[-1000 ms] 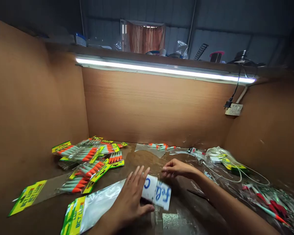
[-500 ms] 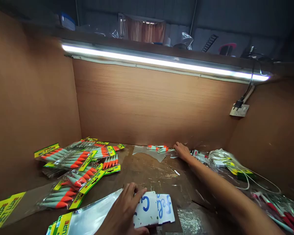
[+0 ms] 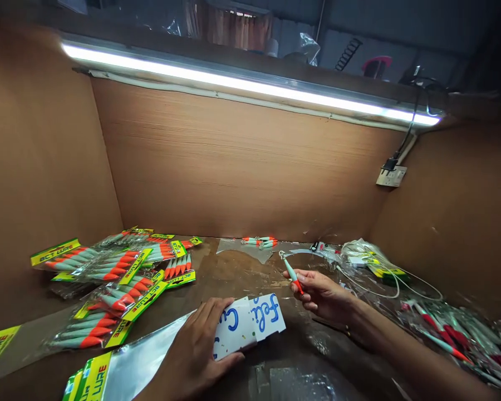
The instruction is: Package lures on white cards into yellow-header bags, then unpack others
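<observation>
Between the fingers of my right hand (image 3: 317,287) is a fishing lure (image 3: 291,272), pale green with an orange end and a metal hook at its upper tip. My left hand (image 3: 202,345) grips a white card piece (image 3: 237,329) with blue handwriting, its thumb along the lower edge. Under and left of that hand lies a stack of clear plastic bags (image 3: 140,353) with yellow header labels. Several loose lures (image 3: 261,242) of the same colours rest on a plastic sheet at the back of the table.
Packed lures (image 3: 121,295) with yellow labels are piled on the left. To the right lie a coiled white cord (image 3: 373,278) and a heap of red and pale lures (image 3: 451,334). Wooden walls (image 3: 234,167) enclose the table, under a tube light (image 3: 250,83).
My right hand has come back from the rear of the table toward me, now with a lure in its fingers. My left hand still grips the card. The view has shifted slightly.
</observation>
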`<action>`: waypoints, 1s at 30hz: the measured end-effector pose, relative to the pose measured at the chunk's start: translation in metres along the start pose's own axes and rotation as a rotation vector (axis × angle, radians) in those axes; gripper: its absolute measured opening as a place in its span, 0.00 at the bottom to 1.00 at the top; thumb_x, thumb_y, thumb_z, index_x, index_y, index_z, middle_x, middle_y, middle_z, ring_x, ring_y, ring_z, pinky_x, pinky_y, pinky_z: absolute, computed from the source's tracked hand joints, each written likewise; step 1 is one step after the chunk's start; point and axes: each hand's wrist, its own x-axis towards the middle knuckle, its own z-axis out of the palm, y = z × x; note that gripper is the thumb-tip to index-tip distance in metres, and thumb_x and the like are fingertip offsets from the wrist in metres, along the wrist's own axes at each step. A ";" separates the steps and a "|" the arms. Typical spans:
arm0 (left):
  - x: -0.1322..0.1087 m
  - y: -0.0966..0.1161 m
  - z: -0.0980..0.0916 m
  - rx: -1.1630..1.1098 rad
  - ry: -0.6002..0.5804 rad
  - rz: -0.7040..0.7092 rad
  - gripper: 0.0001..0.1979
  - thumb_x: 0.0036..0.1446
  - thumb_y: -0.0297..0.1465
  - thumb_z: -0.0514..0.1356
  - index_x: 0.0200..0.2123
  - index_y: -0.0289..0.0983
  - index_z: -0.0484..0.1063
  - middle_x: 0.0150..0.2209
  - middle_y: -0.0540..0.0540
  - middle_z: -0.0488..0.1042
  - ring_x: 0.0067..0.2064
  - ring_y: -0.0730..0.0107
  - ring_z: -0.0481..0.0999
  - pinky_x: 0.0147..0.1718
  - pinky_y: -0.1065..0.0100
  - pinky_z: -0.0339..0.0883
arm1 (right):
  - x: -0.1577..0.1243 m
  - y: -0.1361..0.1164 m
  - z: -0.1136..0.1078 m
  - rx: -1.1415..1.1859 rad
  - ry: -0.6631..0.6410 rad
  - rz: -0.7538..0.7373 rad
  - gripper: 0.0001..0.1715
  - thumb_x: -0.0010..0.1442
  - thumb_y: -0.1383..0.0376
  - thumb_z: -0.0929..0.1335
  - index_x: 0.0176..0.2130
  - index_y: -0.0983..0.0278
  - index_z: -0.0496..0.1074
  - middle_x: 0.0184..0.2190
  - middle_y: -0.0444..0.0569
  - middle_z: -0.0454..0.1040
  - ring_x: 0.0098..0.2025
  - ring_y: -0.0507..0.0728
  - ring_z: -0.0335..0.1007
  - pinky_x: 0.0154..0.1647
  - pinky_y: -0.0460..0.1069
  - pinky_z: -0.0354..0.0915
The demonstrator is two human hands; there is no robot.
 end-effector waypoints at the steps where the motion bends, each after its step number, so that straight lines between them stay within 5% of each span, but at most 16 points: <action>1: 0.000 0.000 0.000 0.008 -0.005 0.002 0.38 0.49 0.39 0.69 0.61 0.48 0.58 0.56 0.45 0.68 0.54 0.53 0.72 0.53 0.55 0.69 | -0.006 0.001 0.004 0.016 -0.009 0.021 0.21 0.60 0.61 0.74 0.51 0.64 0.73 0.34 0.45 0.70 0.24 0.45 0.55 0.20 0.40 0.49; 6: 0.001 0.002 -0.001 0.043 -0.022 0.001 0.38 0.51 0.42 0.68 0.62 0.46 0.57 0.56 0.44 0.69 0.53 0.53 0.72 0.51 0.55 0.69 | -0.018 0.007 0.006 -0.090 -0.017 0.067 0.22 0.57 0.59 0.75 0.50 0.64 0.74 0.34 0.46 0.72 0.23 0.44 0.53 0.21 0.41 0.51; 9: 0.002 0.006 -0.005 0.048 -0.023 -0.018 0.37 0.51 0.43 0.68 0.61 0.45 0.58 0.55 0.43 0.69 0.53 0.54 0.72 0.51 0.55 0.70 | -0.018 0.012 0.001 -0.446 0.063 0.030 0.19 0.58 0.54 0.73 0.44 0.64 0.78 0.32 0.46 0.75 0.23 0.46 0.56 0.22 0.43 0.54; 13: 0.003 0.008 -0.006 0.048 -0.028 0.003 0.39 0.49 0.41 0.69 0.61 0.45 0.58 0.55 0.43 0.69 0.54 0.53 0.72 0.52 0.54 0.69 | -0.018 0.019 0.012 -1.216 0.202 -0.275 0.11 0.62 0.57 0.71 0.39 0.61 0.80 0.32 0.47 0.77 0.33 0.54 0.67 0.34 0.48 0.61; 17: 0.001 0.008 -0.003 0.043 -0.030 0.016 0.41 0.47 0.41 0.71 0.61 0.45 0.58 0.56 0.43 0.68 0.53 0.52 0.72 0.52 0.53 0.69 | -0.006 0.034 0.042 -1.656 0.150 -0.631 0.09 0.66 0.59 0.68 0.39 0.59 0.79 0.35 0.49 0.75 0.41 0.58 0.64 0.43 0.52 0.60; 22: 0.000 0.011 -0.003 0.005 -0.020 0.021 0.42 0.45 0.38 0.71 0.62 0.46 0.57 0.56 0.43 0.68 0.54 0.51 0.71 0.52 0.52 0.68 | 0.018 0.045 0.067 -1.767 -0.047 -0.776 0.09 0.65 0.59 0.69 0.36 0.60 0.78 0.36 0.49 0.76 0.40 0.57 0.62 0.43 0.53 0.58; 26: 0.000 0.010 -0.003 -0.011 0.005 -0.011 0.41 0.45 0.37 0.72 0.61 0.47 0.59 0.54 0.44 0.69 0.52 0.52 0.72 0.50 0.54 0.69 | 0.040 0.020 0.051 -1.551 -0.324 -0.673 0.11 0.66 0.58 0.67 0.46 0.57 0.77 0.41 0.48 0.78 0.43 0.57 0.67 0.46 0.51 0.62; 28: 0.000 0.007 -0.002 -0.011 0.023 -0.025 0.41 0.45 0.38 0.72 0.61 0.47 0.58 0.55 0.44 0.69 0.52 0.52 0.72 0.50 0.54 0.69 | 0.063 -0.002 0.030 -1.465 -0.196 -0.616 0.17 0.70 0.59 0.62 0.50 0.59 0.76 0.43 0.51 0.78 0.44 0.56 0.71 0.46 0.50 0.64; 30: -0.001 0.005 -0.001 -0.008 0.024 -0.018 0.42 0.45 0.39 0.72 0.62 0.47 0.58 0.55 0.44 0.69 0.53 0.51 0.72 0.51 0.54 0.69 | 0.096 -0.023 0.004 -1.615 0.117 -0.527 0.19 0.71 0.61 0.59 0.49 0.62 0.76 0.44 0.53 0.78 0.45 0.57 0.73 0.47 0.50 0.65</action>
